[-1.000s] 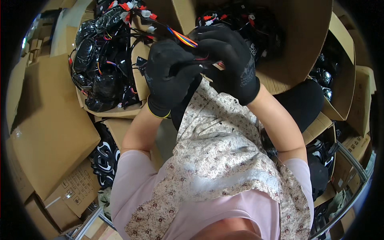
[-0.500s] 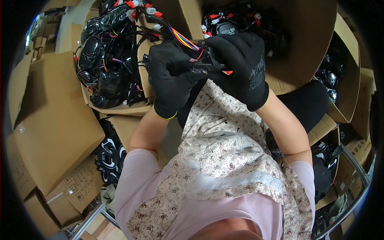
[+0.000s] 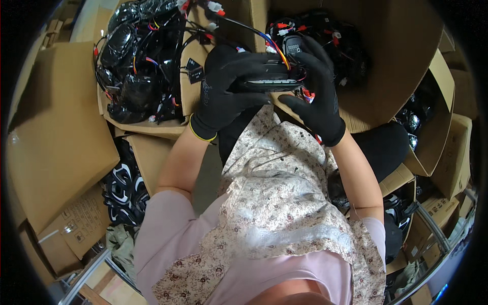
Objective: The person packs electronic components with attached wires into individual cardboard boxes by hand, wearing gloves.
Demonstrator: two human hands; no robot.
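Slim black plastic unit held up, not yet set down.
The left black-gloved hand clamps its left end; the right black-gloved hand curves about its right end, grip unclear. Thin multicoloured wires already reach that end; whether joined, and what is left, cannot be told. Shiny plastic-wrapped black bundles lie left of the unit.

Lit moderately by soft, diffuse light. Shaded deeply inside the open, tall-walled brown cardboard box at upper right. Marked by small glare spots on glossy black plastic-wrapped parts at upper left. Reduced to low contrast across the matte black fabric gloves. Bent toward the rim by fisheye distortion; blacked out at the corners.
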